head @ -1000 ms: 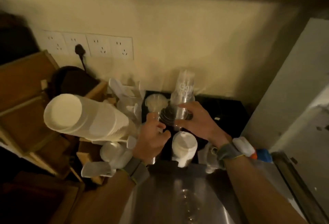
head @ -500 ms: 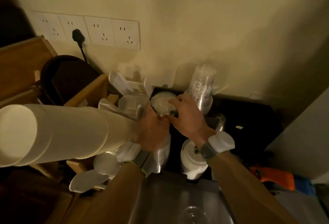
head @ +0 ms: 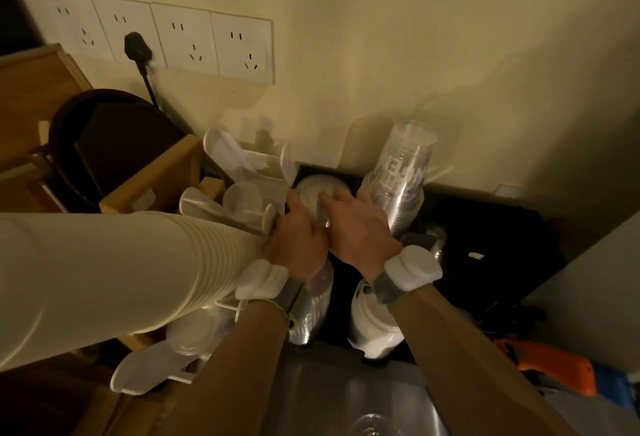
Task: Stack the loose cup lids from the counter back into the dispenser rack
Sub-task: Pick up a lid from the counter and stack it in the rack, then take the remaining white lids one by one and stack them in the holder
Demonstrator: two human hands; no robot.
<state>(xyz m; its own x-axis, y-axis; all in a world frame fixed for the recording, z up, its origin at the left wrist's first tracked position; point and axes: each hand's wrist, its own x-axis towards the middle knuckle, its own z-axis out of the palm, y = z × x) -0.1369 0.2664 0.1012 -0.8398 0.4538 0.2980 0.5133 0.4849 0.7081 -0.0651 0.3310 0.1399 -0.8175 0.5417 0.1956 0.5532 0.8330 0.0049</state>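
Both hands meet over a black dispenser rack: left hand and right hand grasp a clear lid stack, probably steadying it for seating.

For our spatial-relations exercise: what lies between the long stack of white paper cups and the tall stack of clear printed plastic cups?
In the head view, both hands, left and right, pressing on a stack of clear plastic lids.
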